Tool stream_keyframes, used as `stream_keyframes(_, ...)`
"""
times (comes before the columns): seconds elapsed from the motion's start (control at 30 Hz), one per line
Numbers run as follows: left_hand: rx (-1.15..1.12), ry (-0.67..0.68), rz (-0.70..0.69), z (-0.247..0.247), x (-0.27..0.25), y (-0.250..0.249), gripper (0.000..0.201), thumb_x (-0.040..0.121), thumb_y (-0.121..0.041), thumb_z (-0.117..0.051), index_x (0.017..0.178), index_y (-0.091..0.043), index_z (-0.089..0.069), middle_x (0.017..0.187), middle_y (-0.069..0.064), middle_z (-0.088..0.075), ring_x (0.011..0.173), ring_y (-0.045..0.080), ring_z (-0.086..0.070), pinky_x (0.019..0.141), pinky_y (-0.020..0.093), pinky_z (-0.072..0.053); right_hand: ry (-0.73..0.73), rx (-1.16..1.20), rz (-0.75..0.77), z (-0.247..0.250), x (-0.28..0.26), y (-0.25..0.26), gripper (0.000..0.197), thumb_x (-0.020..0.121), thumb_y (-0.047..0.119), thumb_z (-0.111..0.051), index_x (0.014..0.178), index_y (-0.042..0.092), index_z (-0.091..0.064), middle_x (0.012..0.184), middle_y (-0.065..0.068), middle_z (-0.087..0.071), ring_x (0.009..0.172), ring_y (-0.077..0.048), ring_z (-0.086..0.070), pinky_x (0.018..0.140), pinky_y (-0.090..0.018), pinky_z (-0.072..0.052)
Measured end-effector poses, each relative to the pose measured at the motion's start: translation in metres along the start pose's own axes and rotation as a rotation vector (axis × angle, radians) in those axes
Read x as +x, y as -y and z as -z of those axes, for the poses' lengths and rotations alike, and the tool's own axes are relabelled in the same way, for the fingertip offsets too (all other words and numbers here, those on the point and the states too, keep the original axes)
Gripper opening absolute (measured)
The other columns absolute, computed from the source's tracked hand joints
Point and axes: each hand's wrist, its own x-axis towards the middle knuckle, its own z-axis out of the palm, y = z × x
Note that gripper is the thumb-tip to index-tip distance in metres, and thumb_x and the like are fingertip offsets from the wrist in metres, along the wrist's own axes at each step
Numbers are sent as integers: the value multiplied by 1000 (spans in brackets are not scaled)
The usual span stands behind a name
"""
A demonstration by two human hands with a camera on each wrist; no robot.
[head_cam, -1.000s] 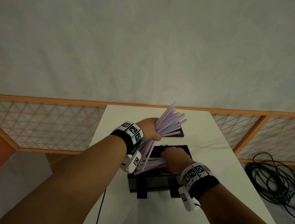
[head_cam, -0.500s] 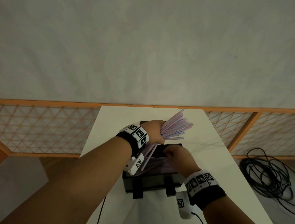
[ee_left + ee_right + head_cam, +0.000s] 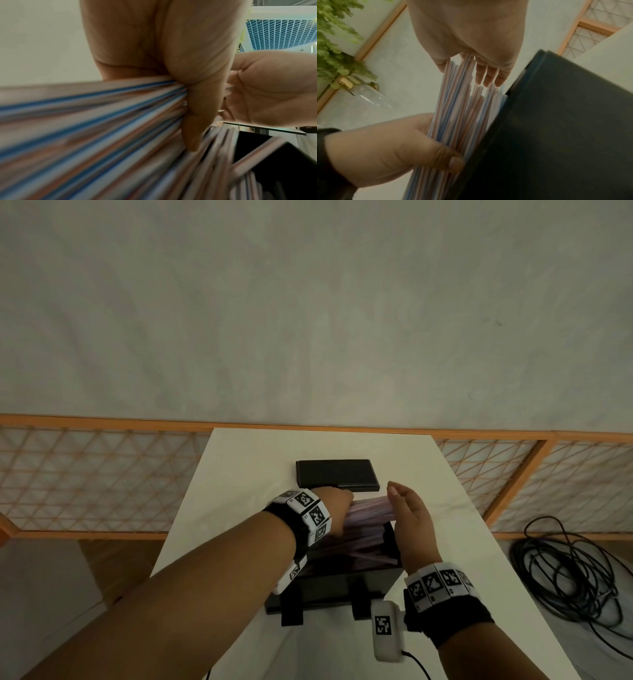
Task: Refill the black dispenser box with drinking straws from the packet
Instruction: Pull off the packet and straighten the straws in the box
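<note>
The black dispenser box (image 3: 335,580) stands open on the white table (image 3: 239,474), with loose striped straws lying inside. My left hand (image 3: 337,510) grips a thick bundle of pink-and-blue striped straws (image 3: 370,505), held nearly level over the box's far side. The left wrist view shows my thumb (image 3: 197,94) wrapped round the bundle (image 3: 85,121). My right hand (image 3: 409,518) stands with straight fingers, its palm against the bundle's right ends. In the right wrist view its fingers (image 3: 488,75) touch the straw tips (image 3: 458,108) beside the box wall (image 3: 556,121).
The box's flat black lid (image 3: 337,479) lies just behind the box. An orange lattice fence (image 3: 85,481) runs behind the table. A coil of black cable (image 3: 575,570) lies on the floor to the right. A plant (image 3: 334,40) hangs on the wall.
The bundle, earlier tilted up and fanned out, has come down nearly level over the box. My right hand has left the box's inside and now stands flat against the straw ends.
</note>
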Motion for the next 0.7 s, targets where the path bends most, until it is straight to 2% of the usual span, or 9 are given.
stream_keyframes(0.1, 25, 32, -3, -6, -3, 1, 39, 75, -22, -70, 107, -9, -52, 103, 13, -63, 91, 31, -62, 76, 36, -51, -10, -67, -42, -3, -1, -8, 23, 96, 27, -49, 115, 19, -60, 105, 4, -62, 93, -9, -55, 71, -16, -40)
stream_keyframes(0.2, 21, 83, 13, -12, -5, 4, 61, 64, -45, -79, 107, -14, -49, 99, 8, -64, 85, 28, -63, 77, 40, -55, -15, -182, -43, -6, 1, -15, 29, 95, 23, -49, 123, 19, -56, 114, -1, -58, 96, -13, -54, 79, -22, -41)
stream_keyframes(0.27, 21, 130, 24, -14, -8, 5, 71, 59, -53, -80, 112, -16, -49, 101, 6, -64, 87, 26, -63, 81, 40, -55, 0, -282, 3, -7, 1, -17, 29, 94, 18, -51, 122, 18, -57, 118, -2, -56, 102, -17, -55, 86, -26, -42)
stream_keyframes(0.3, 22, 163, 30, -14, -10, 4, 74, 59, -52, -80, 116, -15, -49, 104, 7, -64, 91, 26, -63, 83, 39, -54, 4, -306, 22, -7, 1, -18, 27, 93, 16, -52, 120, 18, -59, 118, -2, -57, 102, -17, -55, 87, -26, -42)
stream_keyframes(0.4, 41, 228, 39, -12, -13, 1, 78, 65, -47, -79, 125, -12, -45, 113, 9, -62, 99, 27, -62, 86, 37, -52, 18, -321, 4, -8, 2, -19, 22, 93, 17, -51, 111, 18, -63, 111, -2, -63, 95, -14, -57, 81, -23, -40)
stream_keyframes(0.53, 174, 280, 52, -17, -15, -3, 77, 75, -39, -74, 133, -7, -34, 119, 14, -58, 104, 30, -62, 76, 34, -47, 20, -326, 14, -9, 1, -17, 16, 92, 19, -53, 102, 20, -65, 101, -1, -64, 87, -15, -59, 67, -14, -39)
stream_keyframes(0.63, 310, 320, 14, -25, -17, -1, 74, 83, -32, -67, 138, -4, -28, 124, 16, -55, 106, 32, -61, 72, 35, -45, 30, -348, 68, -9, -3, -11, 12, 91, 17, -54, 95, 19, -65, 96, 4, -60, 84, -2, -56, 65, -7, -37)
stream_keyframes(0.7, 303, 328, 17, -26, -19, 3, 67, 82, -21, -69, 138, -6, -35, 126, 16, -57, 109, 32, -61, 77, 37, -47, 54, -366, 101, -9, -4, -7, 11, 90, 13, -56, 92, 16, -66, 92, 6, -59, 77, 6, -55, 62, -3, -39)
